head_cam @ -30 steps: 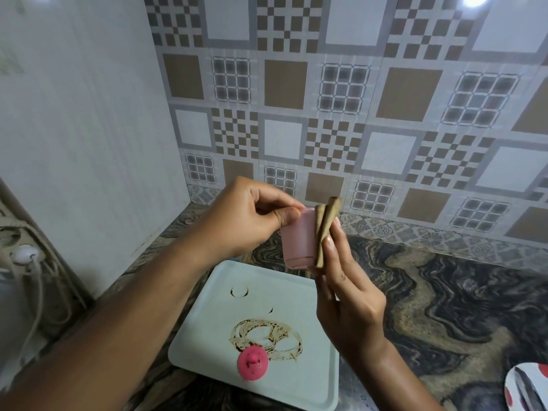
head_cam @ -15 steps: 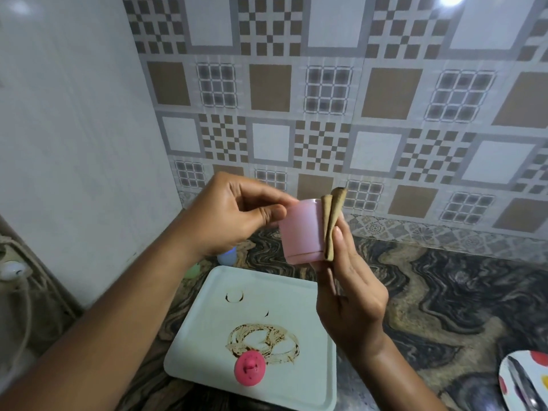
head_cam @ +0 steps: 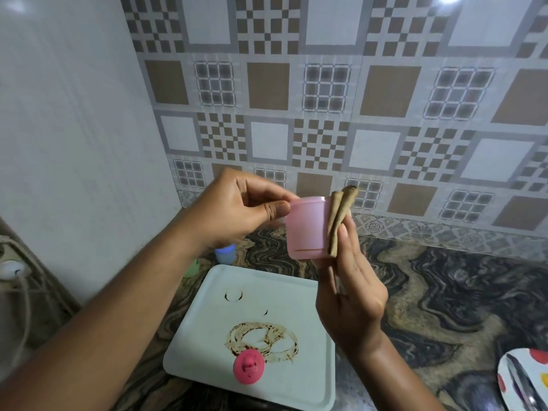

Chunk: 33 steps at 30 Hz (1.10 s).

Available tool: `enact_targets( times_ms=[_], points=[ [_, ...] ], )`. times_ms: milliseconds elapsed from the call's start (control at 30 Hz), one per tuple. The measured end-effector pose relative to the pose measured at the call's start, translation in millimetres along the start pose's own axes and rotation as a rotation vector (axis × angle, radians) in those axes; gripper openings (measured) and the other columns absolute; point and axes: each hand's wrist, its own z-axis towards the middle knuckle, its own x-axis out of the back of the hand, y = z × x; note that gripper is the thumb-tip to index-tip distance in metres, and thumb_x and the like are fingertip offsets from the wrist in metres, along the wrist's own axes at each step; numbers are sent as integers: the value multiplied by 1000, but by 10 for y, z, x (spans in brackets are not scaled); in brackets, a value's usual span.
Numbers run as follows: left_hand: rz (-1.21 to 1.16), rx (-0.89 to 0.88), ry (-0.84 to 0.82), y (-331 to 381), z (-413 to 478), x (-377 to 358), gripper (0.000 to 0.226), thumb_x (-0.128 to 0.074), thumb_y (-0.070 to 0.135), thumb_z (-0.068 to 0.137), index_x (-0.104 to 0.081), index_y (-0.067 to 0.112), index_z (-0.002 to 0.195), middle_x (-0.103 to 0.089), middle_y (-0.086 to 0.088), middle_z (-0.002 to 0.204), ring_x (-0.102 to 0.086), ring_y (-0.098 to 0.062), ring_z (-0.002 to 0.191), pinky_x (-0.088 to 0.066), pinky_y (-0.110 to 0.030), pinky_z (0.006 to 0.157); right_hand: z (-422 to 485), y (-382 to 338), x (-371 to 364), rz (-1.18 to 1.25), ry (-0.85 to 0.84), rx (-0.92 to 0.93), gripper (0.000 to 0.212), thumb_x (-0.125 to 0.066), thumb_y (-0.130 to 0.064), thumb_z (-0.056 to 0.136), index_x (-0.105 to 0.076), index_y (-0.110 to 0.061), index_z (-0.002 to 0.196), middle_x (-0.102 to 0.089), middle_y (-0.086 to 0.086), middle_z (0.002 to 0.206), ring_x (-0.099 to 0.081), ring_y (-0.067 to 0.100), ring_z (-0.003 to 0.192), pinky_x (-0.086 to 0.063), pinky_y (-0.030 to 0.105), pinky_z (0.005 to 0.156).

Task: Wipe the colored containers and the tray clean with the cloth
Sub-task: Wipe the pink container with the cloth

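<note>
My left hand (head_cam: 237, 209) pinches the rim of a pale pink container (head_cam: 305, 229) held in the air above the counter. My right hand (head_cam: 353, 289) presses a folded brown cloth (head_cam: 338, 221) against the container's right side, fingers straight along the cloth and thumb hidden behind. Below lies a white tray (head_cam: 207, 351) with brown smear rings on it. A pink lid (head_cam: 248, 366) sits on the tray near its front edge. A blue container (head_cam: 226, 253) and a green one (head_cam: 192, 268) stand behind the tray, partly hidden by my left forearm.
The marbled dark counter (head_cam: 444, 307) runs to the right. A spotted plate with metal cutlery (head_cam: 522, 381) sits at the lower right corner. White cables and a plug (head_cam: 14, 271) hang at the left. A tiled wall stands close behind.
Both hands have lifted the pink container and cloth slightly higher; the container has turned a little between my fingers. The tray and lid have not moved.
</note>
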Motion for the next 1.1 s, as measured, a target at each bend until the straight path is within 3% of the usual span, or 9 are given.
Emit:
enact_targets(
  times_ms=[133, 300, 433, 500, 700, 767, 900, 1100],
  points=[
    [-10, -27, 92, 0, 1, -109, 16, -72, 5, 84, -78, 17, 93, -78, 3, 89, -75, -13, 88, -60, -25, 75, -33, -52, -28, -51, -1, 19, 38, -54, -3, 102, -45, 9, 137, -46, 36, 140, -50, 29, 140, -48, 29, 109],
    [210, -153, 149, 153, -7, -181, 14, -76, 17, 84, -79, 22, 96, -76, 16, 89, -70, 3, 87, -52, -10, 77, 4, -63, -36, -73, 24, 28, 40, -54, 3, 99, -43, 6, 138, -43, 33, 143, -47, 28, 142, -48, 32, 110],
    [51, -83, 69, 128, -2, -129, 21, -71, 16, 86, -77, 13, 107, -77, 5, 99, -73, -8, 94, -60, -26, 79, 49, -4, 31, -35, 50, -3, 52, -55, 10, 92, -39, 5, 140, -43, 35, 142, -49, 29, 141, -49, 30, 109],
    [93, -85, 54, 85, 28, -78, 19, -70, 14, 87, -77, 15, 104, -78, 7, 96, -73, -8, 92, -60, -27, 81, 69, 9, 34, -30, 33, 6, 53, -56, 9, 91, -38, 6, 141, -42, 36, 142, -49, 29, 140, -48, 30, 109],
    [141, -97, 79, 40, 30, -83, 11, -73, 11, 86, -78, 19, 92, -77, 5, 85, -72, -14, 83, -61, -30, 78, 23, -9, -3, -33, -28, 51, 35, -55, 7, 97, -54, 10, 132, -45, 37, 140, -52, 34, 137, -50, 36, 109],
    [239, -124, 107, 69, -6, -122, 9, -74, 18, 86, -78, 20, 94, -76, 9, 84, -70, -7, 83, -58, -26, 80, -9, -30, -48, -43, -64, 58, 32, -58, 9, 95, -57, 13, 126, -46, 38, 140, -51, 35, 138, -48, 34, 110],
    [282, -103, 136, 62, -61, -94, 14, -73, 22, 87, -79, 23, 99, -76, 14, 90, -69, 1, 87, -56, -17, 81, -46, -25, -72, 0, -51, 6, 40, -56, 6, 96, -49, 8, 135, -47, 33, 142, -50, 29, 140, -48, 30, 109],
    [123, 39, 60, -146, -74, 55, 13, -73, 18, 83, -75, 22, 96, -77, 2, 91, -72, -17, 91, -60, -41, 86, -57, 44, -132, 57, -66, -23, 41, -65, 7, 93, -52, 13, 131, -51, 36, 138, -54, 32, 136, -48, 32, 109]
  ],
)
